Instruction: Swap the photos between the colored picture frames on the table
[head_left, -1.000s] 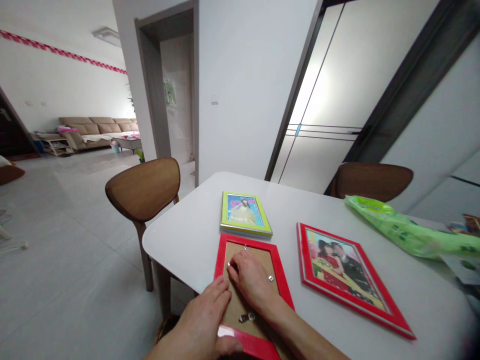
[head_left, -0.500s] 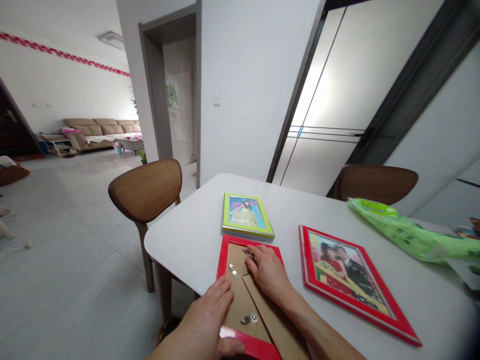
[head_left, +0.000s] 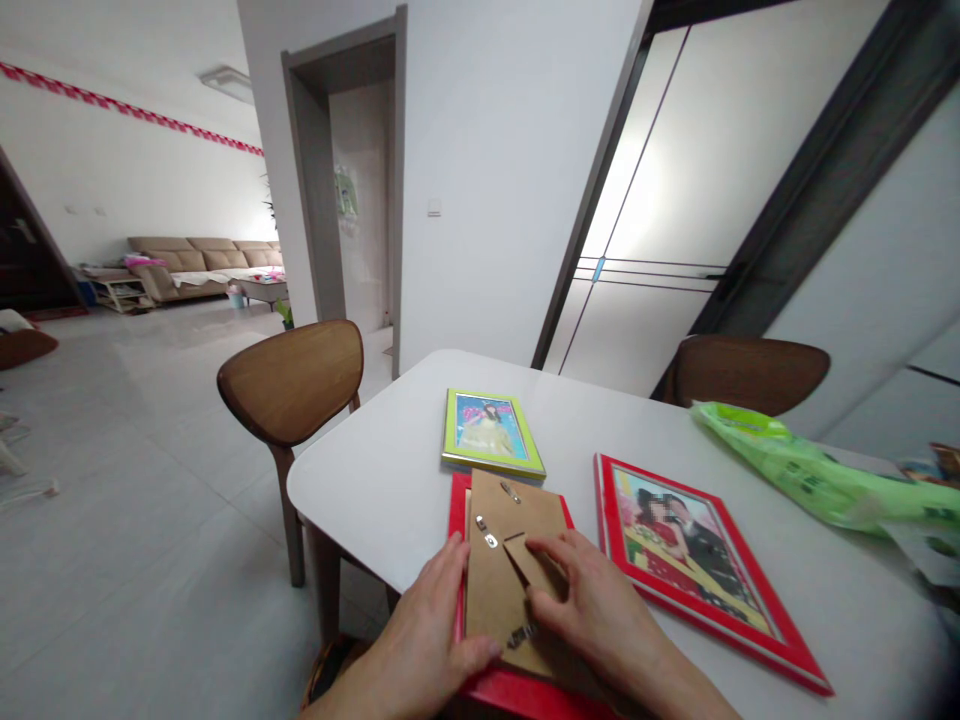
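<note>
Face down near the table's front edge lies a red picture frame (head_left: pixel 457 505). Its brown backing board (head_left: pixel 491 580), with metal clips and a fold-out stand leg (head_left: pixel 536 568), sits raised and askew over the frame opening. My right hand (head_left: pixel 592 600) pinches the stand leg between thumb and fingers. Along the frame's left side, my left hand (head_left: pixel 427 625) grips the edge, its thumb over the lower part of the board. The frame's lower right side is hidden by my right hand and forearm.
A lime-green framed picture (head_left: pixel 491 432) lies just beyond. To the right is a second red framed picture (head_left: pixel 697 560), showing a couple. A green plastic bag (head_left: pixel 817 475) lies at the table's right. Wooden chairs (head_left: pixel 300 385) stand around the white table (head_left: pixel 375 480).
The backing board has come up out of the red frame and shifted over its far edge. My right hand has moved from the far clip down to the stand leg.
</note>
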